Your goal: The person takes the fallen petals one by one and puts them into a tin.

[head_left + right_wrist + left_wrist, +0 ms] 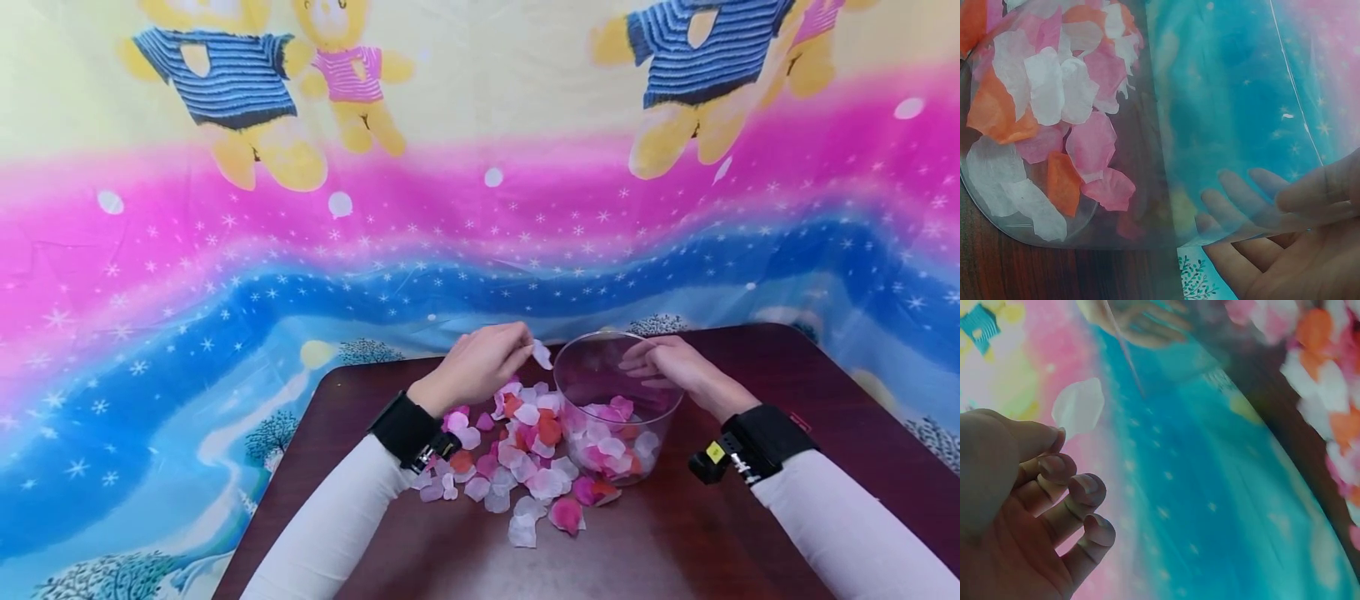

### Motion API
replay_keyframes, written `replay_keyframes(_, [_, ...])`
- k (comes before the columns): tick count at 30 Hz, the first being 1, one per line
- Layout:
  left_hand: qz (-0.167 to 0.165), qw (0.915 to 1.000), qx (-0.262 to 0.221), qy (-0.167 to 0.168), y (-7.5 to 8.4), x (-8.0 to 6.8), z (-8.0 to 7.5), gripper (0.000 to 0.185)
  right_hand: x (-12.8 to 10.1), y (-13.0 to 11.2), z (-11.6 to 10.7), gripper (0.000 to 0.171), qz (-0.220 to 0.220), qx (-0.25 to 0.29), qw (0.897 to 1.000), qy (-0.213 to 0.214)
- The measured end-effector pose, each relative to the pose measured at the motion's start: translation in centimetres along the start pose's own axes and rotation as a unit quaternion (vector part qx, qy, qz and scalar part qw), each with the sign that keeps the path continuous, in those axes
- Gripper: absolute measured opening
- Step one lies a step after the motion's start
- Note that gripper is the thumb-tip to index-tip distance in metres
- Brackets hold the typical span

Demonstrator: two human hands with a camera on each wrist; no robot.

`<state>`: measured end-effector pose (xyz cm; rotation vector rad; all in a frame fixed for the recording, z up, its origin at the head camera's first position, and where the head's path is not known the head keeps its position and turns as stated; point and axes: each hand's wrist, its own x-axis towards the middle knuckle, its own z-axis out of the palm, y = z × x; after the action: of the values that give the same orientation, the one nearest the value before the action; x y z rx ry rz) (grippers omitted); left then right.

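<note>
My left hand (483,362) pinches a white artificial petal (542,355) between thumb and forefinger, beside the left rim of a clear round container (611,417). In the left wrist view the petal (1079,407) sticks up from the fingertips, the other fingers loosely bent. My right hand (671,367) holds the container at its back right, near the rim. Through the clear wall, the right wrist view shows bent fingers (1235,203) around it; exact thumb contact is unclear. Pink, white and orange petals (1094,140) lie inside the container.
Loose pink, white and orange-red petals (525,458) are spread over the dark wooden table (637,550), left of the container and in front of it. A patterned cloth (465,225) with bears and snowflakes hangs behind the table.
</note>
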<state>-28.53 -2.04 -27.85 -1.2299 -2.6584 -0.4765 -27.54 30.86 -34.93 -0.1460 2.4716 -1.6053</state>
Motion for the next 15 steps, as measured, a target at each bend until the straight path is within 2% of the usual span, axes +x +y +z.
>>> replay_keyframes(4, [0.035,0.9993,0.006,-0.012,1.7,1.4,0.6,0.016,0.2,0.2,0.0,0.046,0.004,0.001,1.000,0.000])
replay_keyframes(8, [0.044,0.9986,0.003,-0.031,2.5,2.0,1.7,0.016,0.4,0.1,0.2,0.047,0.012,0.003,1.000,0.008])
replay_keyframes(12, [0.042,0.9982,-0.001,-0.041,2.4,2.1,2.6,0.016,0.3,0.1,0.2,0.046,0.012,-0.001,1.000,0.012])
replay_keyframes(15, [0.038,0.9983,-0.004,-0.045,1.7,1.9,2.9,0.020,0.1,0.0,-0.1,0.047,0.007,-0.002,1.000,0.010])
